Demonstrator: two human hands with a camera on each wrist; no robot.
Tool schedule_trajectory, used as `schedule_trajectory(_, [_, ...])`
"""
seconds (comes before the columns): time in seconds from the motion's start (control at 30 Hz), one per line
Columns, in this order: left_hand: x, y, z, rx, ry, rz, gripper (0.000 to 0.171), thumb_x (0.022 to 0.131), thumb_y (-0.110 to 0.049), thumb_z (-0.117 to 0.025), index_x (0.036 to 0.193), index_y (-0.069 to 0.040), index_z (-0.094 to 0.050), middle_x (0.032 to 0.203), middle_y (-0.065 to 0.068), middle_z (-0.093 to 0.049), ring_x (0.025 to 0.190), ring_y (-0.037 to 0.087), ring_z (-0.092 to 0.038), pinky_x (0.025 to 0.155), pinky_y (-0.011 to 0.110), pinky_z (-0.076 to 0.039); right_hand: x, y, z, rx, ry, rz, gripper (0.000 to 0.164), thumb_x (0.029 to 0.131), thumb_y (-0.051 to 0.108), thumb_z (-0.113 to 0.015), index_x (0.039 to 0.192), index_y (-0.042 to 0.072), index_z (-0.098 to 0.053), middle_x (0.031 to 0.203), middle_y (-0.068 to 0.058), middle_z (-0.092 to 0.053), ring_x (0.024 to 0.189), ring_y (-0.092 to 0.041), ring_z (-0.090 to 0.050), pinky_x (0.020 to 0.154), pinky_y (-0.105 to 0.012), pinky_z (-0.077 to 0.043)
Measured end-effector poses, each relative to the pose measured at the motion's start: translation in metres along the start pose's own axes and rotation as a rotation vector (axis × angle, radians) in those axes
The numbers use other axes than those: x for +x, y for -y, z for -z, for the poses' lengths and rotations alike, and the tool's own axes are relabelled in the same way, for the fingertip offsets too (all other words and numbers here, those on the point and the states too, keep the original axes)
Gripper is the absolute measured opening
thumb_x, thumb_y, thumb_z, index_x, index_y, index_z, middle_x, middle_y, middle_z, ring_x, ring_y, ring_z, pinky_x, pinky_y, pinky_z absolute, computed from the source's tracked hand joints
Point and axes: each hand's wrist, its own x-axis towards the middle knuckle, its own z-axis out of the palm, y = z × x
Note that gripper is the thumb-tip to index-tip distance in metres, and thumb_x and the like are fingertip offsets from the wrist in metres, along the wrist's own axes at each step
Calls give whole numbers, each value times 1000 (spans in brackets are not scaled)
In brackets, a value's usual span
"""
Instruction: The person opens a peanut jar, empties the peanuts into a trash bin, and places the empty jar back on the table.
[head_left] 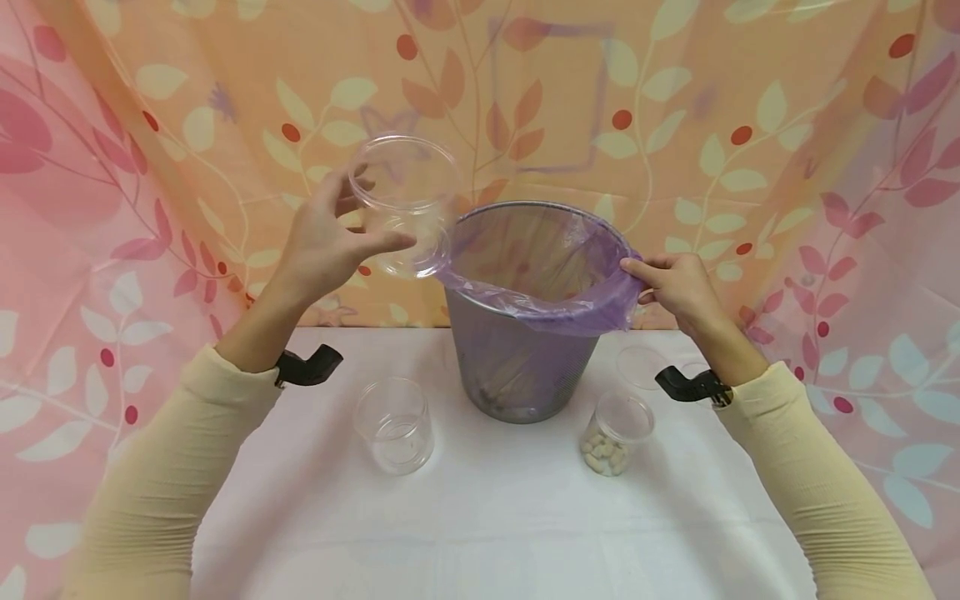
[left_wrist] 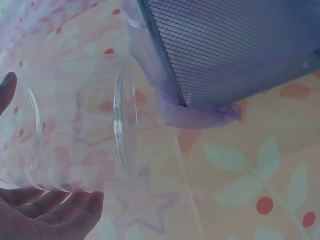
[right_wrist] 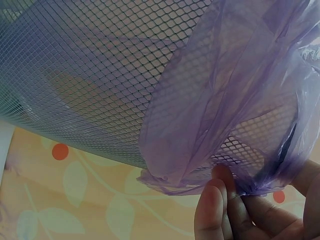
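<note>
Up at the left of the mesh wastebasket (head_left: 517, 367), my left hand (head_left: 324, 237) grips a clear plastic jar (head_left: 408, 208), thumb on the near side and fingers round the far side. The jar is tilted and looks see-through with nothing in it; in the left wrist view its wall (left_wrist: 75, 110) lies between thumb and fingers. My right hand (head_left: 681, 283) pinches the purple bin liner (head_left: 592, 312) at the basket's right rim. That liner is folded over the rim, and in the right wrist view its loose edge (right_wrist: 195, 120) hangs outside the mesh, with fingertips at its lower border.
On the white tabletop (head_left: 495, 517), another clear jar (head_left: 395, 429) stands front left of the wastebasket. A smaller clear cup (head_left: 617, 433) holding several pale pieces stands front right. A flat clear lid (head_left: 641, 367) lies behind it. Patterned curtains (head_left: 675, 100) hang behind and at both sides.
</note>
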Motion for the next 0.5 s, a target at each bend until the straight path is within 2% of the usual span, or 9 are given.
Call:
schedule_trajectory(0.07, [-4, 0, 1, -17, -7, -9, 93, 73, -30, -87, 150, -30, -35, 143, 4, -49, 132, 21, -50, 88, 30, -54, 0, 0, 0, -3, -1, -1, 57, 93, 31, -66, 122, -17, -56, 65, 19, -63, 62, 2, -61, 59, -16, -56])
schedule_trajectory(0.1, [-6, 0, 1, -26, -9, -13, 93, 73, -29, -87, 150, -30, -34, 144, 4, -48, 133, 21, -49, 90, 31, -53, 0, 0, 0, -3, -2, -3, 57, 93, 31, -66, 122, -17, -56, 66, 19, -63, 62, 2, -61, 59, -16, -56])
schedule_trajectory(0.3, [-17, -1, -1, -107, -23, -36, 88, 73, -21, -86, 148, -21, -40, 143, 7, -50, 132, 23, -50, 88, 25, -54, -1, 0, 0, -2, 0, -6, 56, 93, 30, -66, 122, -17, -56, 66, 18, -63, 62, 1, -62, 60, -16, -56])
schedule_trajectory(0.37, [-21, -1, -2, -150, -24, -45, 87, 73, -15, -86, 147, -17, -41, 140, 9, -51, 130, 24, -52, 92, 25, -54, -1, 0, 0, 3, 2, -1, 55, 93, 30, -66, 121, -16, -57, 66, 18, -63, 62, 0, -62, 59, -16, -56])
schedule_trajectory(0.5, [-31, -2, -4, -193, -21, -57, 85, 73, -10, -85, 146, -13, -42, 136, 11, -53, 126, 24, -55, 94, 30, -55, -1, 1, 0, 25, 1, 7, 43, 92, 29, -67, 111, -10, -63, 66, 17, -63, 62, 0, -62, 58, -17, -56])
